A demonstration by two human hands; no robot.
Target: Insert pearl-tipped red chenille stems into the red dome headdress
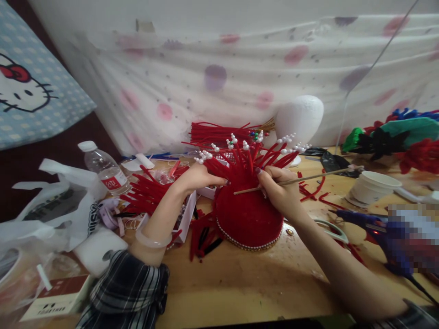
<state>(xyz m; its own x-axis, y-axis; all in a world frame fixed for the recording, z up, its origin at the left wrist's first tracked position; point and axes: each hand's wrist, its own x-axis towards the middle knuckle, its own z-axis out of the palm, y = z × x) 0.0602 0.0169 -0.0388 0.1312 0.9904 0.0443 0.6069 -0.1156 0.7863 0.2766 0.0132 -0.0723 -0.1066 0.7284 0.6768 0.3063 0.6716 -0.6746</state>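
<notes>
A red velvet headdress (248, 214) with a beaded lower rim stands on the table between my hands. Fuzzy red stems tipped with white beads (245, 145) fan up from its top. My left hand (200, 177) grips its left side, thumb in front, the other fingers mostly hidden behind the stems. In my right hand (281, 186) is a thin wooden stick (318, 175), its near end lying across the headdress's front. The thumb and forefinger of that hand also press at the base of the right-hand stems; whether they pinch one cannot be made out.
A glue gun (368, 224) and a paper cup (372, 188) stand right, before fabric flowers (420, 155). Behind are a white foam head (299, 118) and bundled red stems (222, 133). Left are a water bottle (103, 167), plastic bags (65, 183) and a paper roll (99, 249).
</notes>
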